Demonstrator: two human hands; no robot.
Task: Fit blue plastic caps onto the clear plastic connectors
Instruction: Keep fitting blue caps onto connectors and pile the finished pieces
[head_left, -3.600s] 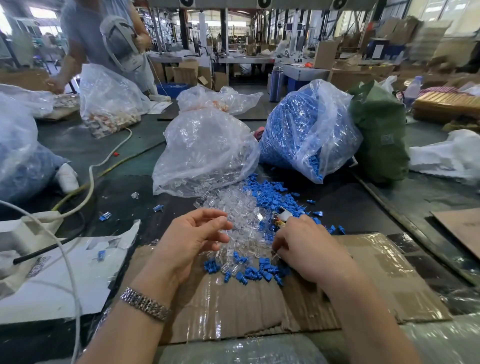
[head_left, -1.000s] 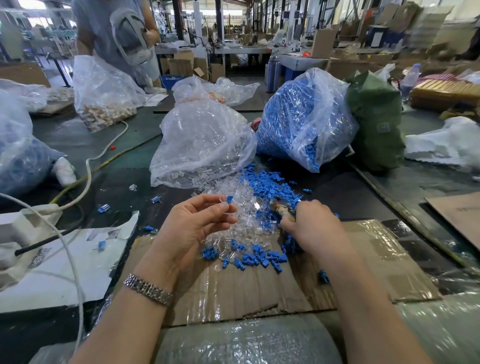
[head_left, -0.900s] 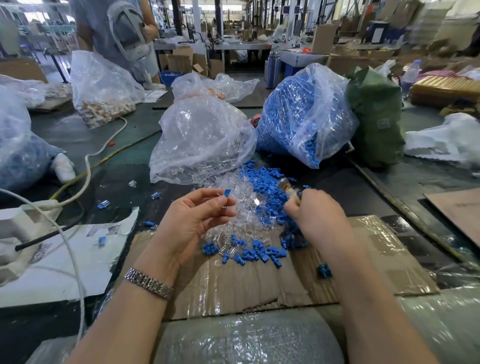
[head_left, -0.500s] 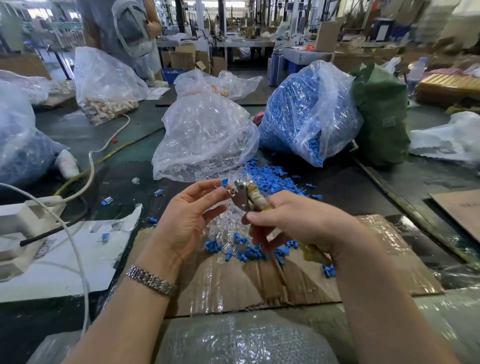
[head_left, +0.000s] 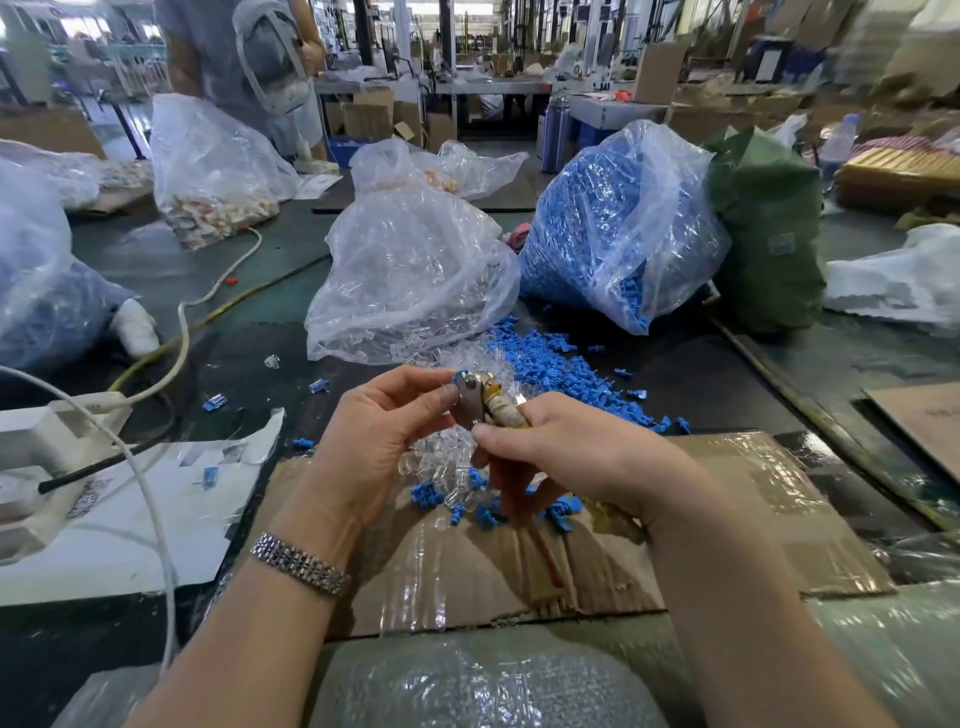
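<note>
My left hand (head_left: 382, 441) pinches a clear connector with a blue cap (head_left: 460, 375) at its fingertips, raised above the table. My right hand (head_left: 582, 457) grips the taped handles of a pair of pliers (head_left: 480, 402), whose metal head meets the capped piece. Under both hands lies a pile of clear connectors (head_left: 441, 462). Loose blue caps (head_left: 550, 364) are scattered behind it, and more blue caps (head_left: 478, 514) lie on the cardboard.
A clear bag of connectors (head_left: 410, 280) and a bag of blue caps (head_left: 613, 223) stand behind the piles, a green sack (head_left: 769, 228) to the right. Taped cardboard (head_left: 727, 509) covers the near table. White cables (head_left: 156, 509) run at left. A person (head_left: 234, 57) stands far left.
My right hand has left the blue cap pile, swung left and brought the pliers up to the capped connector in my left hand, which rose slightly.
</note>
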